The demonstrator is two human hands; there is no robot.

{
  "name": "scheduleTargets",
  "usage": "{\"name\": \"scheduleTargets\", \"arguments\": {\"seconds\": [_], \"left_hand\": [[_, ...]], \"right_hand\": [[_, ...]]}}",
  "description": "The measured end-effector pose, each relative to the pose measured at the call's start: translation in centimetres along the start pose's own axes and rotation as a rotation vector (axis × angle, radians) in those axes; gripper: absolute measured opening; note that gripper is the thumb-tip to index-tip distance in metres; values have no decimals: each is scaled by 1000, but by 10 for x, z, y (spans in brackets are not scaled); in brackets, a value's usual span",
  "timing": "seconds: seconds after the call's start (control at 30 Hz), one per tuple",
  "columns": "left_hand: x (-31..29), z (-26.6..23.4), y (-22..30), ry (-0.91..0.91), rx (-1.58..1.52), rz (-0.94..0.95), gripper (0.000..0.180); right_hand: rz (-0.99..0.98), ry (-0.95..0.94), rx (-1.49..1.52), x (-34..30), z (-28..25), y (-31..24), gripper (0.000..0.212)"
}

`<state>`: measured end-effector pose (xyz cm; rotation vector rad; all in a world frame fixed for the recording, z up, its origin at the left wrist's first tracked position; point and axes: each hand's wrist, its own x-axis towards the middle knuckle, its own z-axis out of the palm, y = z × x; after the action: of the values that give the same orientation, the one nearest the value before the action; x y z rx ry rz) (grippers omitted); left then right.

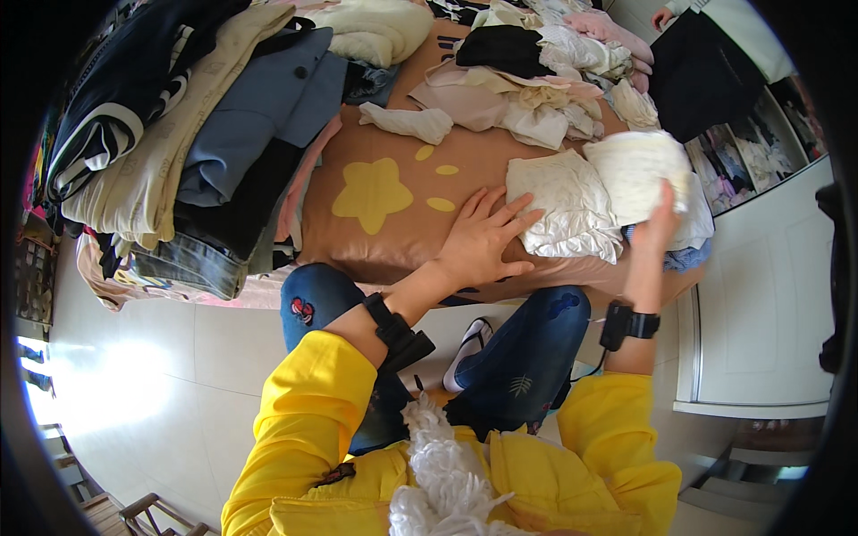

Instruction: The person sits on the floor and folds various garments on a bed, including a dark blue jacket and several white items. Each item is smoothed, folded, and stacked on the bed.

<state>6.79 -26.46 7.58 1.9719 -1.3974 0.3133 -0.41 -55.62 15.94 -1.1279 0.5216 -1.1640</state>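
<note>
My left hand (490,234) lies with its fingers spread on the brown bed cover (331,241), fingertips touching the near-left edge of a crumpled white garment (563,201). That garment rests flat near the front edge of the bed. My right hand (659,219), slightly blurred, grips the lower right side of a folded cream-white garment (635,174). This folded piece is tilted and overlaps the right side of the crumpled one. Under it, more white cloth (695,219) and a bit of blue fabric (688,256) show. What my right fingers do beneath the fold is hidden.
A tall stack of folded clothes (223,134) stands at the left. Loose underwear and light garments (536,98) are heaped at the far side, with a small white cloth (407,122) nearby. A person's hand (661,18) shows at far right, above a white cabinet (769,286).
</note>
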Motion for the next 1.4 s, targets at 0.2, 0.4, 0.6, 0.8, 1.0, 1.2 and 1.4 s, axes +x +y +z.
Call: {"name": "scheduleTargets", "arguments": {"seconds": [0.2,0.4,0.6,0.8,1.0,1.2,1.4], "left_hand": [[-1,4,0,3,19,-13,73],[0,5,1,30,46,26,72],[0,8,-3,9,53,33,78],[2,10,-1,217,-95,0,76],[3,5,9,-42,34,142,78],[0,9,7,-54,127,140,85],[-3,12,6,9,123,165,86]], "right_hand": [[-446,251,42,30,-36,-71,48],[-811,-65,-697,-16,-9,-47,39],[-902,-1077,-1343,-105,24,8,76],[-270,-1167,-858,-59,6,-3,50],[-228,-771,-727,-45,28,-14,55],[-517,-1084,-1506,-45,41,9,56],[-721,-1086,-1320,-69,87,14,43]]}}
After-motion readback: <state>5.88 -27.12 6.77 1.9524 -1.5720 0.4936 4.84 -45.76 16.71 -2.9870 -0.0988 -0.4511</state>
